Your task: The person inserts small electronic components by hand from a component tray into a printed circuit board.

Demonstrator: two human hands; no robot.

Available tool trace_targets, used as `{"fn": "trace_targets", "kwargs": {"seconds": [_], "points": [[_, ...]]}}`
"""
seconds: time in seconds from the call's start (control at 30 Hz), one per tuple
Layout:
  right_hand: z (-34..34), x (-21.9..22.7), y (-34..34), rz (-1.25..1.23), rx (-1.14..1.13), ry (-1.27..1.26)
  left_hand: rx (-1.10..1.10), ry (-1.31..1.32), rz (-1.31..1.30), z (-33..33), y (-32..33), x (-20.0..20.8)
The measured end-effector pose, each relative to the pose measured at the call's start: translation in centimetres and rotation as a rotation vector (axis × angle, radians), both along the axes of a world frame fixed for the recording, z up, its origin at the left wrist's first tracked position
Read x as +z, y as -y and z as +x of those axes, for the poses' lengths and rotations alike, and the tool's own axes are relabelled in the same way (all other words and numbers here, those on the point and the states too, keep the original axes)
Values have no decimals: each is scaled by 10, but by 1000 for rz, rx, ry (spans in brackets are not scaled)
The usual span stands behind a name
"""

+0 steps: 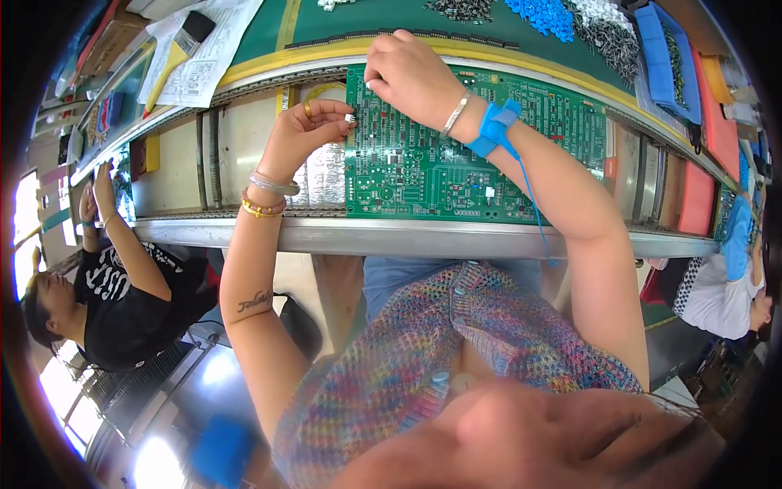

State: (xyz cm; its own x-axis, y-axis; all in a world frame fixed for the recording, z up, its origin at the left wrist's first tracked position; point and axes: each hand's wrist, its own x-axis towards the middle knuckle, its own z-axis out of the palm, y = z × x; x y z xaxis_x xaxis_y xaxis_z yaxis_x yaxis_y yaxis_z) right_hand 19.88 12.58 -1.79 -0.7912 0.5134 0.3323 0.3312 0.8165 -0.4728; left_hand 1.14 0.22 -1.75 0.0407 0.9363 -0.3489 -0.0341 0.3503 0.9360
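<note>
A large green circuit board (423, 183), set with many small parts, lies across the conveyor rails in front of me. At its left edge my left hand (309, 134) pinches a small white connector (350, 119) between thumb and fingertips. Over the board's far left corner is my right hand (414, 77), its fingers curled and drawn together. Whatever those fingers hold, if anything, is too small or hidden to make out. A blue wrist strap (495, 129) with a blue cord circles my right wrist, and the cord hangs across the board.
Beyond the rail, a green bench carries piles of blue parts (541, 18), white parts and dark leaded parts (607, 50). A blue bin (664, 57) stands far right. Far left lie paper sheets (213, 49) and a brush (175, 57). Co-workers sit on both sides along the conveyor's metal edge (326, 237).
</note>
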Motion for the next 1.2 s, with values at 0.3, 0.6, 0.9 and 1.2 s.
{"fn": "trace_targets", "kwargs": {"seconds": [0.3, 0.6, 0.9, 1.2], "points": [[0, 1, 2, 0, 10, 23, -3, 5, -16, 2, -2, 4], [17, 19, -3, 55, -40, -14, 40, -29, -40, 4, 3, 5], [74, 16, -144, 202, -345, -46, 0, -37, -5, 28, -7, 5], [64, 16, -150, 310, -363, 131, 70, -742, 400, 42, -18, 23]]}}
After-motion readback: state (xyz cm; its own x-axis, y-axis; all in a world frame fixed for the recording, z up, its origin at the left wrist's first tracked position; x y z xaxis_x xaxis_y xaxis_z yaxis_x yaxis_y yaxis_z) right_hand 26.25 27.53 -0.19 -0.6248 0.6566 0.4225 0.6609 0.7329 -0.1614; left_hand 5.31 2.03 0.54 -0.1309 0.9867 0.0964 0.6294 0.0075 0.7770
